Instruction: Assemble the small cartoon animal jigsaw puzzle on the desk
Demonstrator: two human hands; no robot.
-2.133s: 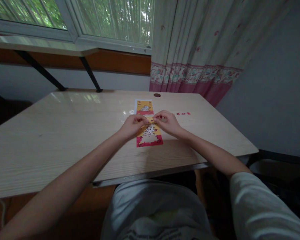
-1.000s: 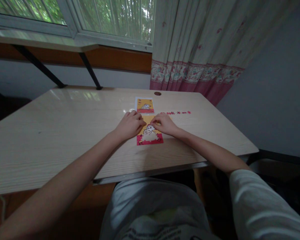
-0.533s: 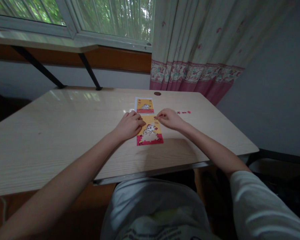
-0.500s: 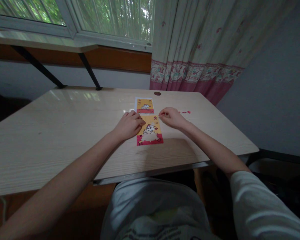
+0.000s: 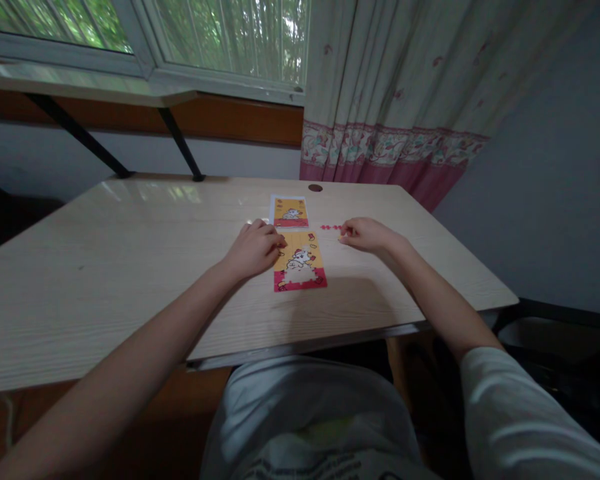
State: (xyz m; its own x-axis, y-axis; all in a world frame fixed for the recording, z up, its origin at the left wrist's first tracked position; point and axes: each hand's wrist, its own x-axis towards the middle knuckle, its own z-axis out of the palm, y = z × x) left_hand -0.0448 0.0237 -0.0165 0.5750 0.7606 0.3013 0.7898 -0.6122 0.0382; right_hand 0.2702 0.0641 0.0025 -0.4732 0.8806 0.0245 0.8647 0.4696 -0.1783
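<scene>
A yellow and red jigsaw puzzle (image 5: 317,257) with a white cartoon animal lies flat on the table; a jagged gap in its lower middle shows bare wood. My left hand (image 5: 254,250) rests at the puzzle's upper left edge, its fingers loosely bent and lying on it, holding nothing that I can see. To the right of the puzzle, my right hand (image 5: 367,235) pinches a small yellow puzzle piece (image 5: 341,238) close to the tabletop. Red puzzle pieces (image 5: 327,227) lie in a row just beyond those fingertips, partly hidden by the hand.
Above the puzzle lies a reference picture card (image 5: 290,212) with the same design. The pale wooden table (image 5: 145,267) has a round brown cable hole (image 5: 315,188) near its back edge. A raised shelf (image 5: 90,83) stands at the back left, and a curtain (image 5: 380,133) hangs behind.
My right hand has moved right, from the puzzle's upper right corner to the loose pieces, uncovering red ones on its left. My left hand has shifted slightly left.
</scene>
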